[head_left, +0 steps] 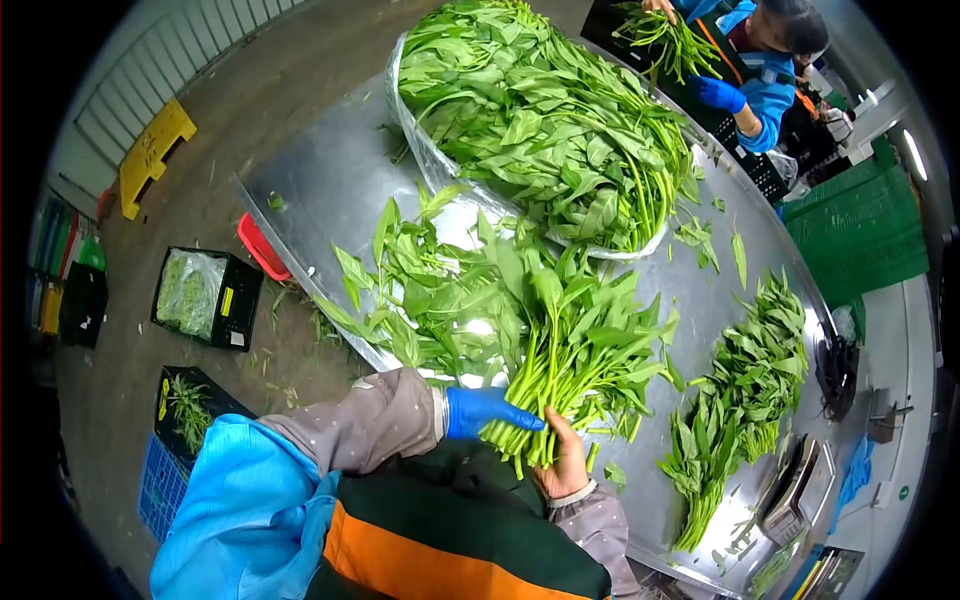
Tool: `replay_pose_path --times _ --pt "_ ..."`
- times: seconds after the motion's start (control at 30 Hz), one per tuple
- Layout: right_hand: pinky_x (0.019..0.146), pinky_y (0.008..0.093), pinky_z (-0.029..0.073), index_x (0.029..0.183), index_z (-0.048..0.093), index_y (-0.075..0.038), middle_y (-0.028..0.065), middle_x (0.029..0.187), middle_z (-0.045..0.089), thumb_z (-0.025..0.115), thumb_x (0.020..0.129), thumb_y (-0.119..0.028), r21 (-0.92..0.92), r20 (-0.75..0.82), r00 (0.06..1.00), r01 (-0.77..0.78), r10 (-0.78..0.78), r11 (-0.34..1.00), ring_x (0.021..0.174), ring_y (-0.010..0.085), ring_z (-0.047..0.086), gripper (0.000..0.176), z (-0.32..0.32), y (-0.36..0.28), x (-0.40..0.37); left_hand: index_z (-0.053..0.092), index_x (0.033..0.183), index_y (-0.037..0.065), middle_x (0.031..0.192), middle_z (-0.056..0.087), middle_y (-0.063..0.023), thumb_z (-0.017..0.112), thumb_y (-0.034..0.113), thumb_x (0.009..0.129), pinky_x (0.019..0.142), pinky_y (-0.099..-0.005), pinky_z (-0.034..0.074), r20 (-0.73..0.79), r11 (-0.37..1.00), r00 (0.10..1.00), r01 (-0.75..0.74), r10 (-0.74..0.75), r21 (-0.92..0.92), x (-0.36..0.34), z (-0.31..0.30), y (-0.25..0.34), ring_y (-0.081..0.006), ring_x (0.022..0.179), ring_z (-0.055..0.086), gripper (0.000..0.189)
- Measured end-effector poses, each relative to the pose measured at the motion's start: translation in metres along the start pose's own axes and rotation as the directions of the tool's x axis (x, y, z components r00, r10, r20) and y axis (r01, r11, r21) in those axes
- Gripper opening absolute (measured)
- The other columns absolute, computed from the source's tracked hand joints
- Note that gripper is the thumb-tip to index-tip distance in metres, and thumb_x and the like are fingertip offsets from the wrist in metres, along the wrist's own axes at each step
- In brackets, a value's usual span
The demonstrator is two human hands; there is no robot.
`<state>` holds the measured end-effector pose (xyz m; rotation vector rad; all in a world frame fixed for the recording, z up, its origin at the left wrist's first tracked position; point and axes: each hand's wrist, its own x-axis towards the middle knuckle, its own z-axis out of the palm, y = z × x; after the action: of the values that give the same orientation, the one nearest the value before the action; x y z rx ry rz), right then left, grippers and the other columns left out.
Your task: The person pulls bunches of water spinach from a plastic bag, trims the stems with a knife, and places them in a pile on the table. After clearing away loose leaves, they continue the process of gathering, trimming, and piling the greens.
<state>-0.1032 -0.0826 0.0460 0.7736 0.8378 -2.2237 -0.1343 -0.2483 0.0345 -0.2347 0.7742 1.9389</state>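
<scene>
A bunch of water spinach [560,365], long green stems with pointed leaves, is held between my two hands near the front edge of the steel table. My left hand [485,412], in a blue glove, is closed round the stems from the left. My bare right hand [566,458] grips the stem ends from the right, thumb along them. Loose leafy stems [430,300] lie on the table just beyond the bunch. Farther back, a large heap of the same greens [540,120] rests in a clear plastic bag [425,150].
Tidy bunches [745,380] lie at the right of the steel table [330,150]. Across it, a co-worker's blue-gloved hand [718,94] is beside more greens. Crates [240,300] and a yellow stand [150,155] are on the floor at left. A dark cable [838,375] lies at the right edge.
</scene>
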Motion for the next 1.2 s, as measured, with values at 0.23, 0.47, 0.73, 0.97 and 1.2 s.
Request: replay_pose_path --times 0.23,0.47,0.73,0.97,1.2 --pt "0.074 0.0368 0.05 0.108 0.051 0.0 0.0124 0.098 0.06 0.049 0.084 -0.02 0.041 -0.025 0.978 0.207 -0.206 0.978 0.084 0.0239 0.06 0.031 0.0 0.002 -0.027 0.047 0.12 0.001 0.108 0.058 -0.006 0.068 0.002 0.071 0.084 -0.0268 0.043 -0.138 0.823 0.924 -0.242 0.357 0.513 -0.028 0.028 -0.004 -0.0131 0.096 0.054 0.053" --pt "0.071 0.0322 0.05 0.109 0.049 0.003 0.0107 0.096 0.059 0.058 0.078 -0.003 -0.344 0.001 0.984 0.169 -0.179 0.924 0.082 0.0199 0.059 0.033 -0.011 0.005 0.004 0.047 0.12 0.003 0.112 0.056 -0.0071 0.064 -0.002 0.069 0.083 -0.0297 0.043 -0.157 0.932 0.962 -0.163 0.222 0.323 -0.001 -0.014 -0.018 -0.0149 0.102 0.051 0.054" --pt "0.053 0.0287 0.05 0.097 0.053 0.001 0.0085 0.074 0.059 0.062 0.079 -0.008 -0.394 -0.048 0.994 0.068 -0.094 0.917 0.059 0.0159 0.058 0.022 -0.013 -0.011 -0.005 0.063 0.091 -0.001 0.082 0.064 -0.0098 0.067 0.012 0.07 0.067 -0.0274 0.047 -0.231 0.918 0.973 0.076 0.018 0.39 0.018 -0.014 -0.013 -0.0152 0.074 0.06 0.025" --pt "0.042 0.0234 0.041 0.094 0.049 -0.003 0.0022 0.064 0.05 0.06 0.075 -0.008 -0.487 -0.125 0.775 0.496 -0.619 0.719 0.047 0.0113 0.048 0.023 -0.052 -0.101 -0.083 0.056 0.098 -0.001 0.094 0.06 -0.0107 0.065 0.005 0.072 0.069 -0.0297 0.05 -0.18 0.983 0.984 0.023 0.011 0.183 -0.041 -0.016 0.032 -0.018 0.075 0.06 0.028" --pt "0.048 0.0199 0.039 0.099 0.049 -0.006 0.0023 0.081 0.054 0.053 0.081 -0.005 -0.185 -0.157 0.705 0.667 -0.692 0.722 0.058 0.0076 0.046 0.018 -0.018 -0.094 -0.085 0.052 0.106 0.002 0.092 0.061 -0.0097 0.065 0.008 0.075 0.059 -0.0266 0.048 -0.037 0.984 0.993 -0.104 0.111 0.147 -0.039 0.028 0.035 -0.0148 0.067 0.059 0.034"
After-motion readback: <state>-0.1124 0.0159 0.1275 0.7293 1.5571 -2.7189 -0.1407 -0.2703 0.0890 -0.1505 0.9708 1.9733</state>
